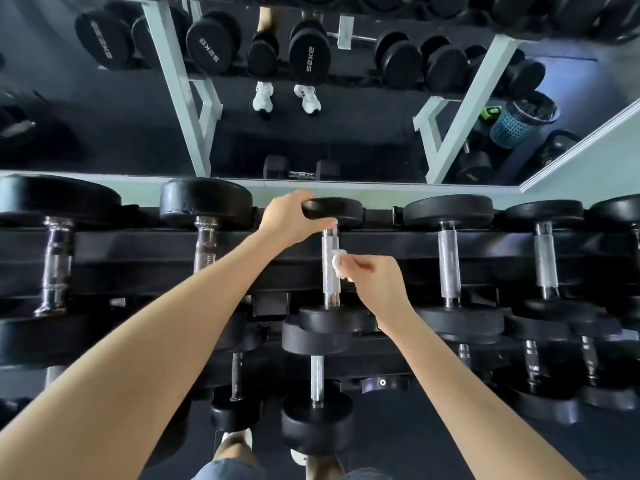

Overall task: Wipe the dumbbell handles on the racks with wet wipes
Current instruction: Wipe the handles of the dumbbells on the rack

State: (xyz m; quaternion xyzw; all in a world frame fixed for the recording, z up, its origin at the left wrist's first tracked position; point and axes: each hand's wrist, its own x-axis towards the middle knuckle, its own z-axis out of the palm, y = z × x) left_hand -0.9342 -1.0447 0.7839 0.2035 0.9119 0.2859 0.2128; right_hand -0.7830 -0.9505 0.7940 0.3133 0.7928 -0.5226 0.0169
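Observation:
A black dumbbell with a silver knurled handle (330,268) lies on the top tier of the rack (138,251), in the middle of the view. My left hand (289,220) grips the far black head (334,209) of this dumbbell, fingers over its top and thumb under its rim. My right hand (375,282) pinches a crumpled white wet wipe (338,263) and holds it against the right side of the handle. The near head (332,318) sits just below the handle.
More dumbbells line the top tier: two large ones at left (57,265) and two at right (449,268). A lower tier holds smaller dumbbells (317,379). A wall mirror (311,98) behind the rack reflects dumbbells, legs and a teal basket (519,121).

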